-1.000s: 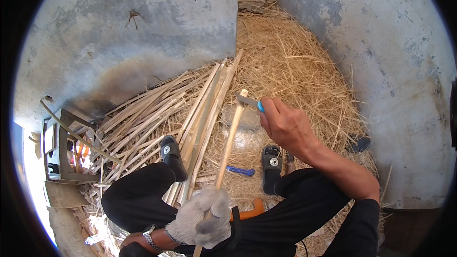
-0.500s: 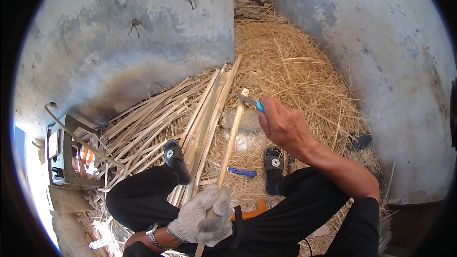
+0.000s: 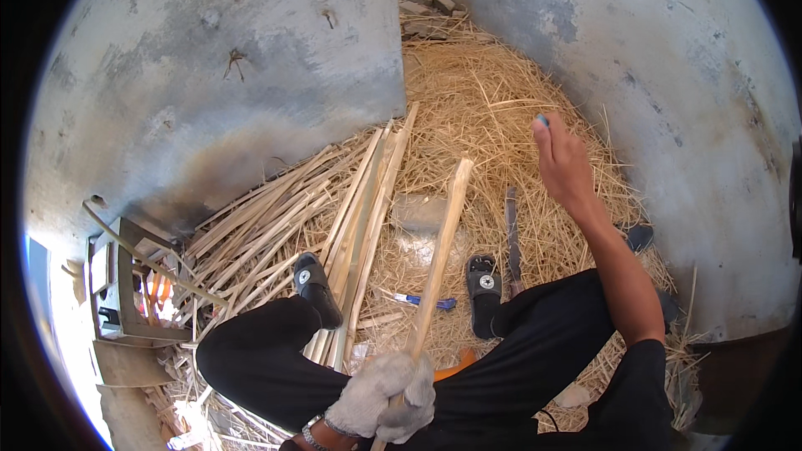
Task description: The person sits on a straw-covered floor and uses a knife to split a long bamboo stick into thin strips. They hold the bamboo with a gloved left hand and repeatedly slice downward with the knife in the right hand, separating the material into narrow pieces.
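My left hand (image 3: 388, 397), in a pale knit glove, is wrapped round the lower part of a bamboo strip (image 3: 441, 255). The strip slants upward and away from me, its far end free above the straw. Well to the right of that end, my bare right hand (image 3: 564, 159) is closed round a knife with a blue handle (image 3: 543, 119). Just a bit of the handle shows past the fingers, and the blade cannot be made out. The knife and the strip are apart.
Cut bamboo strips (image 3: 267, 209) lie piled at the left, straw (image 3: 476, 92) beyond. Between my feet are a stone block (image 3: 420, 213) and a blue utility knife (image 3: 430, 302). A long dark blade (image 3: 512, 234) lies near my right foot. Walls (image 3: 309, 50) close in both sides.
My right hand has swung away to the right and up, taking the knife off the strip's far end. My left hand and the strip have shifted slightly right.
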Demonstrator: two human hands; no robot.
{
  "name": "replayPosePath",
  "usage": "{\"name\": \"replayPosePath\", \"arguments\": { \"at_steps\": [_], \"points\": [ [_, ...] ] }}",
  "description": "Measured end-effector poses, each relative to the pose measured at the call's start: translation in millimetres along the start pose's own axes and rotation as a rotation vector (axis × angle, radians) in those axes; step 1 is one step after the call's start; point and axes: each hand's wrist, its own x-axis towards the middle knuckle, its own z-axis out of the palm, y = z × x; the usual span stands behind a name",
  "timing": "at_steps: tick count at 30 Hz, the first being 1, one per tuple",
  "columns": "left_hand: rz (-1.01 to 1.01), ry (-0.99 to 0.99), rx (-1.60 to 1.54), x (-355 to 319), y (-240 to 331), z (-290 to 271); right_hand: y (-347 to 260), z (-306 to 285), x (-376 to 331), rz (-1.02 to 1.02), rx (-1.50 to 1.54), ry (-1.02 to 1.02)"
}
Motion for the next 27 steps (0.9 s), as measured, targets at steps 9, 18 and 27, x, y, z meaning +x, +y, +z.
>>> {"name": "replayPosePath", "arguments": {
  "at_steps": [9, 18, 27],
  "points": [
    [0.045, 0.077, 0.107, -5, -6, 7, -75, -12, -47, -0.395, 0.331, -0.048],
    [0.069, 0.098, 0.046, -8, -7, 18, -79, -14, -55, -0.474, 0.32, -0.012],
    [0.099, 0.327, 0.183, -12, -12, 17, -73, -30, -44, -0.062, 0.331, -0.052]
  ]
}}
